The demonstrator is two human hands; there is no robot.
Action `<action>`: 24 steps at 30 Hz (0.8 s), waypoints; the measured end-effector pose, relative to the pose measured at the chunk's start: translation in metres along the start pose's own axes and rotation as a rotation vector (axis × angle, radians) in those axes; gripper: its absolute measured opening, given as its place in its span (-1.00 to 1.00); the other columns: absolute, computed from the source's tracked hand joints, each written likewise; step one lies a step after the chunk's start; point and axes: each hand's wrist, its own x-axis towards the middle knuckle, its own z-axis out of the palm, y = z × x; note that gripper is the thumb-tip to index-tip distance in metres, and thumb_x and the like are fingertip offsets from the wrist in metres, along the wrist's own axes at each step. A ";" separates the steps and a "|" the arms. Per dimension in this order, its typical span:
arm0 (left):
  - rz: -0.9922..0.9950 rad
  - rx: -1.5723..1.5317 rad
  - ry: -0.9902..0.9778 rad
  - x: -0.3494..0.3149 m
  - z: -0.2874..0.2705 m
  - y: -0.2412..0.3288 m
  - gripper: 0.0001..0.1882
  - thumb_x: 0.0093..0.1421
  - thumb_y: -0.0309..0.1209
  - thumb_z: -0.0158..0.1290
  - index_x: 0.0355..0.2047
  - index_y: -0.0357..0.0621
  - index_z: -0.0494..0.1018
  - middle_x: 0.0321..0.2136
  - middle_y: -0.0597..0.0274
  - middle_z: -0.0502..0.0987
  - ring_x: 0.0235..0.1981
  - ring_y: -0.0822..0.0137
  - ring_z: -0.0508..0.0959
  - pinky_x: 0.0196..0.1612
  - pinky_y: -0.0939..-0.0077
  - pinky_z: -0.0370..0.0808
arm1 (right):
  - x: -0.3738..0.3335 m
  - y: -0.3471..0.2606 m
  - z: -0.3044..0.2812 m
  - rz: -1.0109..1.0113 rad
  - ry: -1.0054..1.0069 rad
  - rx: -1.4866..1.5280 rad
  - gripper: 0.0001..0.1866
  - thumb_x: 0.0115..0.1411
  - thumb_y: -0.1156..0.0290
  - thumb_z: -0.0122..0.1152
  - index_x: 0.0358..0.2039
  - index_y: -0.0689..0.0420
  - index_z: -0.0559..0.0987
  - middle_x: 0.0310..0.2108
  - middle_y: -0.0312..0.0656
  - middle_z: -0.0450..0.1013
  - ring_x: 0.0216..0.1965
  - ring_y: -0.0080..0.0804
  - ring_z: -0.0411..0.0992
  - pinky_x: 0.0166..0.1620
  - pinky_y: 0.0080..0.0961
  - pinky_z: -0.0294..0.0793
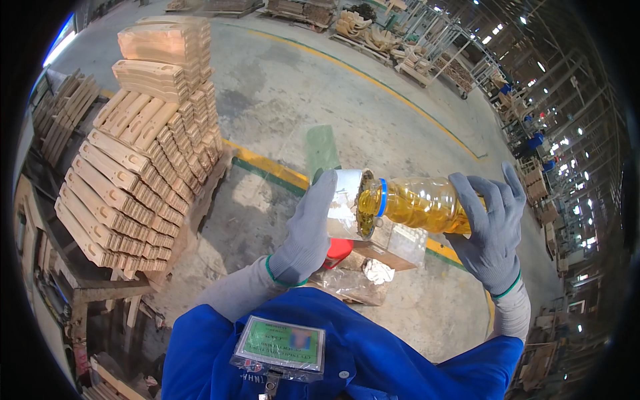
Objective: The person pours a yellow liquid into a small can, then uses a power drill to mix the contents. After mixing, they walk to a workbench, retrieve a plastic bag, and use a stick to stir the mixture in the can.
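My left hand [301,233], in a grey knit glove, is closed around a white can [343,203] with a worn, stained rim. The can is tipped, its open mouth facing right. From the right, my gloved right hand [490,230] grips a clear plastic bottle [427,200] near its base. The bottle lies almost level, with a blue ring at its neck and yellow liquid inside. Its mouth is at the can's opening, and yellow liquid [367,202] shows between the two. How full the can is stays hidden.
Tall stacks of cut wooden pieces [133,173] stand on the left beside a wooden frame [73,293]. Below my hands are a box [400,243], a red container [339,252] and a white rag [379,271]. Yellow-green lines [267,168] cross the concrete floor.
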 end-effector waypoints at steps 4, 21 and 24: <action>0.149 0.249 -0.037 0.001 -0.006 -0.010 -0.45 0.32 -0.04 -0.31 0.10 -0.23 0.21 -0.02 0.13 0.39 -0.01 0.29 0.44 0.02 0.38 0.43 | 0.004 -0.002 0.004 -0.034 -0.004 -0.007 -0.21 -0.41 0.34 0.45 -0.02 -0.05 0.43 -0.22 -0.29 0.34 -0.18 -0.33 0.31 0.18 -0.03 0.07; -0.188 -0.227 -0.151 0.016 -0.010 -0.020 -0.42 0.28 -0.11 -0.33 0.09 -0.38 0.17 0.02 -0.02 0.36 0.04 0.19 0.40 0.13 0.31 0.30 | -0.010 0.034 0.105 0.402 -1.084 1.871 -0.14 -0.35 0.60 0.44 0.08 0.29 0.32 -0.08 -0.17 0.42 -0.06 -0.48 0.36 0.03 -0.50 0.32; -0.266 -0.284 -0.115 0.025 -0.008 -0.025 -0.46 0.28 -0.16 -0.33 0.08 -0.37 0.20 0.01 -0.01 0.37 0.01 0.21 0.42 0.11 0.32 0.32 | -0.011 0.037 0.120 0.379 -1.061 2.069 -0.10 -0.41 0.59 0.48 0.07 0.32 0.32 -0.03 -0.13 0.39 -0.01 -0.44 0.34 0.07 -0.48 0.29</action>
